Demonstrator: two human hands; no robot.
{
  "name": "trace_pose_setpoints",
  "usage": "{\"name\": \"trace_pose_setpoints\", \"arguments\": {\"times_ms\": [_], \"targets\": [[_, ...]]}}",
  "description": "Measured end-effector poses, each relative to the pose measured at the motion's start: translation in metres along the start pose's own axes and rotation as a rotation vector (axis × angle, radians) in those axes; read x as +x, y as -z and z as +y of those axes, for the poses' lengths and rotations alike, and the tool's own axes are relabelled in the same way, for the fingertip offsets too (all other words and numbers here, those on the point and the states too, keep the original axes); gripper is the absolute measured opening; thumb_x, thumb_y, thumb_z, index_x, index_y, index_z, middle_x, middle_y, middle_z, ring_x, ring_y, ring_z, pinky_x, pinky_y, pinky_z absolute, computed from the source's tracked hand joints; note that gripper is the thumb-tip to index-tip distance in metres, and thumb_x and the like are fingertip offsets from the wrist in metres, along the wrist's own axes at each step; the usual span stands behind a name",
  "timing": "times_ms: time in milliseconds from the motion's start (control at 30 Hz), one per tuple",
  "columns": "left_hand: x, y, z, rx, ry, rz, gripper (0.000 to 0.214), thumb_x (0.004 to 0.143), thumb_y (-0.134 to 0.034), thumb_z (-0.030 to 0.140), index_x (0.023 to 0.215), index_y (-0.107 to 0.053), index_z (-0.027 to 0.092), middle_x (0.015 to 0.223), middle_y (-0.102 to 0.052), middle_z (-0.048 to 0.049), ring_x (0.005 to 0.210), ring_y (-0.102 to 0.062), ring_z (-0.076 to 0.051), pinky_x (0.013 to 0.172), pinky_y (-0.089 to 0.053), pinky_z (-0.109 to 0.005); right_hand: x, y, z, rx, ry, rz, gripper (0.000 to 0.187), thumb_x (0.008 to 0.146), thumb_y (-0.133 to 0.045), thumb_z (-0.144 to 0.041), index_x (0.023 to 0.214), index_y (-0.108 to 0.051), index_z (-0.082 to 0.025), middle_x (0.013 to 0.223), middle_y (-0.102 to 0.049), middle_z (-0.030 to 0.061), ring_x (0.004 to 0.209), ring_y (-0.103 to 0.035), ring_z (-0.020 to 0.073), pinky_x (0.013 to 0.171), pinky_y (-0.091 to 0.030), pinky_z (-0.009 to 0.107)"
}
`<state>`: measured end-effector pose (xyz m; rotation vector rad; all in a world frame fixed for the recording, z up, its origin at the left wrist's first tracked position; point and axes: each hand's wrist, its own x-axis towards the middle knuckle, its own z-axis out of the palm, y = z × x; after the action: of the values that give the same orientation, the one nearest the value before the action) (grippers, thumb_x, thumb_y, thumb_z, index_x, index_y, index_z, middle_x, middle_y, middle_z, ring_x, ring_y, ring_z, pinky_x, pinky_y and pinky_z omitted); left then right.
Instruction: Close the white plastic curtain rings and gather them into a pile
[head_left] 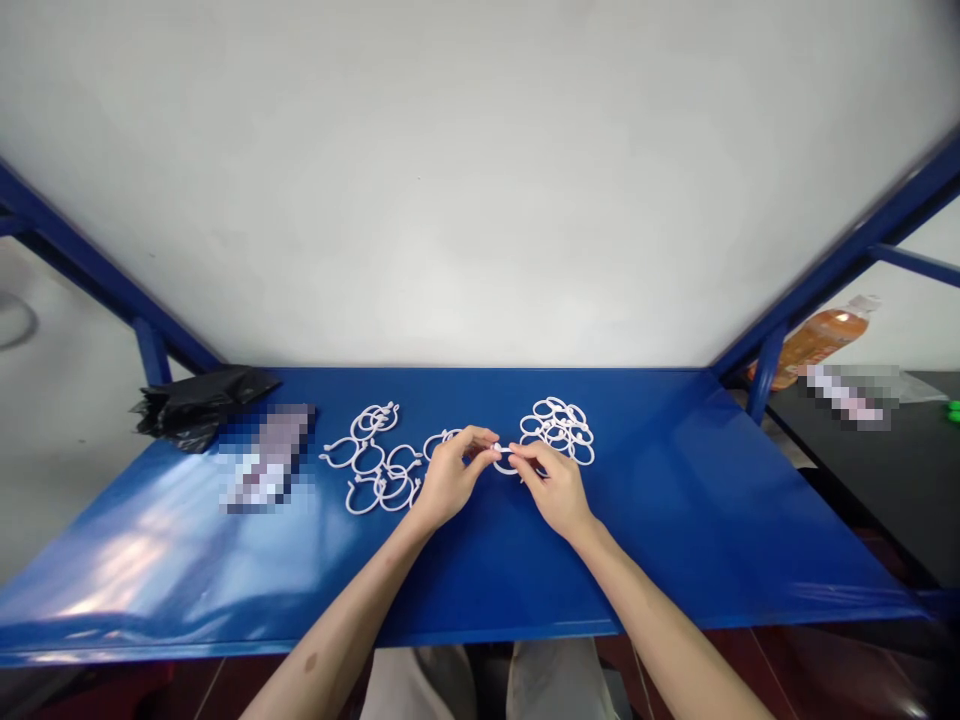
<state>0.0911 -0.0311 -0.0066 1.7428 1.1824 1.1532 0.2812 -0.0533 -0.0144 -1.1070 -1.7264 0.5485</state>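
Note:
A white plastic shower curtain ring is held between my two hands, just over the blue tabletop. My left hand pinches it at its upper left, near the small knob. The thumb and fingers of my right hand close on its upper right. To the left lies a loose spread of white rings, several of them with a gap at the clasp. A tighter pile of white rings sits just beyond my right hand. My left hand partly covers a few rings behind it.
A crumpled black plastic bag lies at the table's left end, with a pixelated item beside it. Blue metal posts frame the blue table. At right, a black table holds a bottle of orange drink.

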Motion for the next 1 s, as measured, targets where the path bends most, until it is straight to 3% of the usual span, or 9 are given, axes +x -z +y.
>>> {"name": "trace_pose_setpoints", "arguments": {"times_ms": [200, 467, 633, 733, 800, 933, 1000], "targets": [[-0.006, -0.008, 0.000, -0.002, -0.067, 0.098, 0.009, 0.088, -0.066, 0.025, 0.097, -0.068, 0.022, 0.083, -0.076, -0.0016, 0.079, -0.073, -0.017, 0.077, -0.058, -0.030, -0.003, -0.004, 0.001, 0.165, -0.120, -0.055, 0.019, 0.097, -0.059, -0.038, 0.097, -0.073, -0.025, 0.081, -0.074, 0.0021, 0.063, -0.070, 0.0168, 0.056, -0.058, 0.028], [-0.009, -0.010, -0.004, 0.156, -0.240, 0.091, 0.012, 0.095, -0.055, 0.019, 0.101, -0.065, 0.022, 0.089, -0.075, -0.0018, 0.080, -0.073, -0.014, 0.077, -0.058, -0.027, -0.005, -0.002, 0.004, 0.065, -0.035, -0.117, 0.016, 0.099, -0.059, -0.034, 0.094, -0.072, -0.026, 0.086, -0.075, 0.0015, 0.073, -0.072, 0.0175, 0.067, -0.059, 0.029], [-0.005, -0.015, 0.003, 0.118, -0.176, 0.046, 0.026, 0.095, -0.062, 0.026, 0.120, -0.060, 0.023, 0.101, -0.074, -0.0033, 0.090, -0.071, -0.016, 0.083, -0.057, -0.030, 0.001, -0.003, 0.006, 0.028, 0.018, 0.029, 0.012, 0.099, -0.058, -0.029, 0.093, -0.068, -0.024, 0.089, -0.073, 0.0024, 0.075, -0.070, 0.0170, 0.070, -0.059, 0.030], [-0.004, -0.014, 0.008, 0.137, -0.144, -0.037, 0.013, 0.096, -0.061, 0.028, 0.107, -0.065, 0.022, 0.099, -0.073, -0.0024, 0.087, -0.069, -0.016, 0.081, -0.055, -0.029, 0.005, 0.002, 0.007, 0.064, -0.021, 0.122, 0.009, 0.097, -0.060, -0.030, 0.093, -0.066, -0.024, 0.095, -0.071, 0.0038, 0.075, -0.069, 0.0167, 0.065, -0.059, 0.029], [-0.004, -0.012, 0.007, 0.191, -0.162, -0.082, 0.009, 0.097, -0.059, 0.027, 0.094, -0.065, 0.022, 0.089, -0.071, -0.0006, 0.080, -0.065, -0.015, 0.076, -0.052, -0.028, 0.005, 0.007, 0.008, 0.038, 0.005, 0.105, 0.008, 0.097, -0.062, -0.030, 0.094, -0.067, -0.024, 0.099, -0.070, 0.0049, 0.081, -0.069, 0.0176, 0.068, -0.059, 0.030], [-0.005, -0.006, 0.002, 0.368, -0.337, -0.127, 0.011, 0.100, -0.056, 0.026, 0.093, -0.063, 0.021, 0.090, -0.067, -0.0023, 0.085, -0.061, -0.016, 0.080, -0.050, -0.030, 0.003, 0.015, 0.007, -0.133, 0.114, 0.041, 0.019, 0.094, -0.065, -0.031, 0.113, -0.068, -0.026, 0.110, -0.066, 0.0081, 0.094, -0.067, 0.0206, 0.075, -0.059, 0.034], [-0.006, -0.006, 0.001, 0.506, -0.443, -0.148, 0.017, 0.102, -0.051, 0.027, 0.092, -0.063, 0.020, 0.092, -0.066, -0.0037, 0.086, -0.059, -0.018, 0.083, -0.048, -0.033, 0.002, 0.015, 0.006, -0.170, 0.161, -0.005, 0.022, 0.096, -0.063, -0.029, 0.117, -0.067, -0.026, 0.106, -0.066, 0.0072, 0.092, -0.067, 0.0200, 0.075, -0.059, 0.033]]}}
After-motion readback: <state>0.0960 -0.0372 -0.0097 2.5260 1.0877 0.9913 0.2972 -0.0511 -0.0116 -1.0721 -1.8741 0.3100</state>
